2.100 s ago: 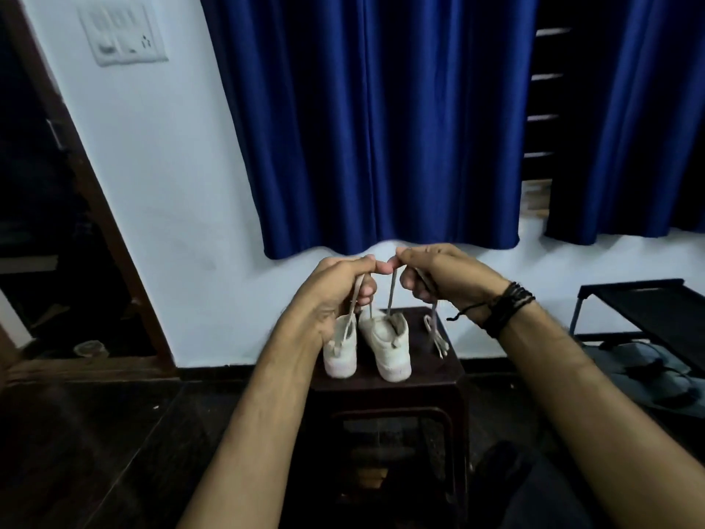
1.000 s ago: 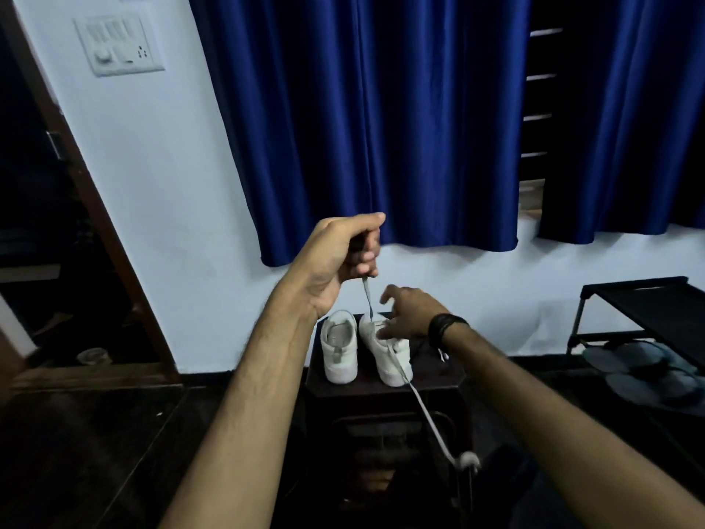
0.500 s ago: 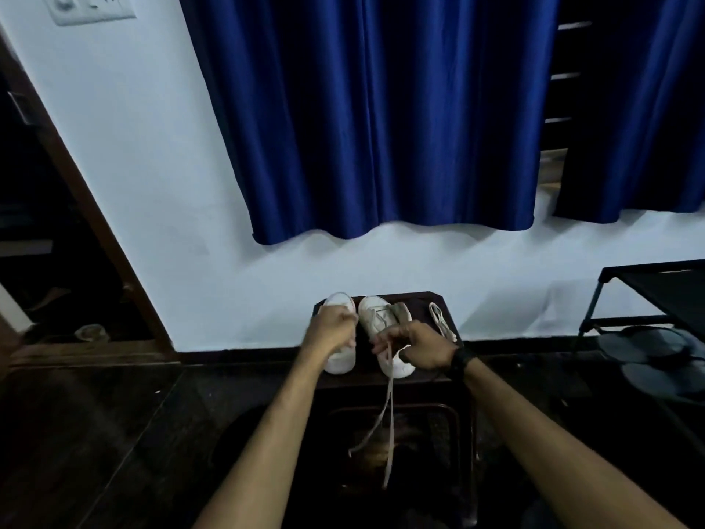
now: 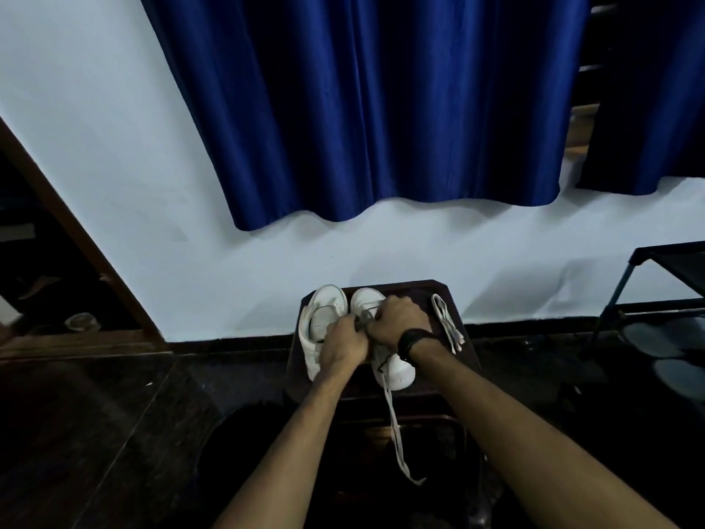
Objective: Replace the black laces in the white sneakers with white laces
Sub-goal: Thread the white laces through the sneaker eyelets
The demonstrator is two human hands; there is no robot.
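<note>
While the earlier frames had the left hand (image 4: 343, 347) raised and drawing a lace up, I now log both hands down on the right sneaker (image 4: 396, 370), which sits on the dark stool (image 4: 463, 360) against the white wall (image 4: 114, 166). The left hand's fingers are curled in over the shoe's throat; they appear to pinch the lace, though the contact point is hidden between the hands. The right hand (image 4: 396, 322), with a black wristband (image 4: 414, 339), is also curled over the tongue area, touching the left hand; what exactly it grips I cannot tell for certain, but the fingers close on the lacing.

The white lace (image 4: 396, 440) runs from under the hands, across the toe, and hangs over the stool's front edge; half a second ago it hung as two strands, and now I see one long strand with a bent tip.

The left sneaker (image 4: 320, 318) stands just beside the right one, touching it, with a thin dark line across its opening. A spare bundle of white lace (image 4: 446, 322) lies on the stool's right part, apart from the shoes, same place as before.

The view has tilted down since the last frame: the blue curtain (image 4: 381, 108) fills the top, and a black rack (image 4: 663, 269) shows at right.
</note>
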